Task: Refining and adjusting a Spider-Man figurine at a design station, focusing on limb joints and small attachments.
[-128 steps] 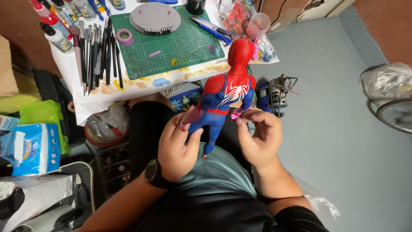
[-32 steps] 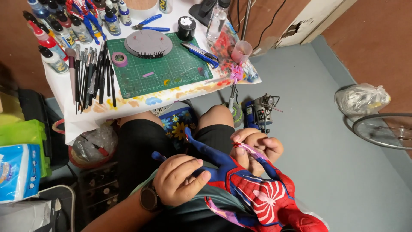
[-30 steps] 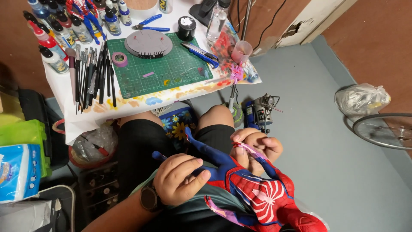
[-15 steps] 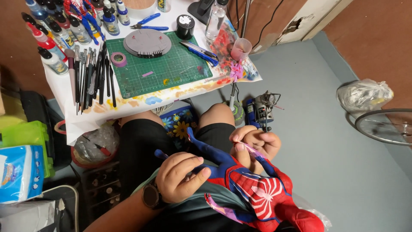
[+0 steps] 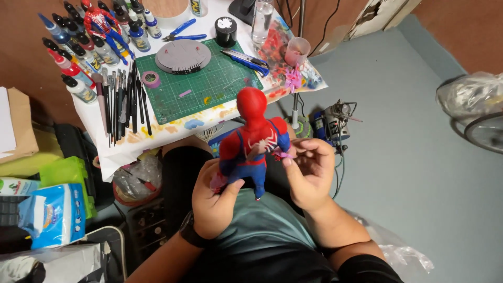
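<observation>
**Figure upright over lap, both hands on it**

While I sit at the worktop [image 5: 131,149], my left hand [image 5: 212,202] grasps the figure [image 5: 254,141] low, around hip and legs, thumb across the front. My right hand [image 5: 309,173] pinches a small pink piece [image 5: 284,155] against its arm side, fingers closed on it. Figure stands upright above my lap, head toward the green mat [image 5: 204,86], near the worktop edge but not touching it. Judgement: rigid plastic, light, jointed limbs likely loosen or pop if squeezed; hold by torso or hips, not thin arms. Pink piece looks tiny, easy to drop. Brushes [image 5: 123,102] and paint bottles [image 5: 78,57] lie left of the mat, a second figure [image 5: 102,23] behind.
</observation>
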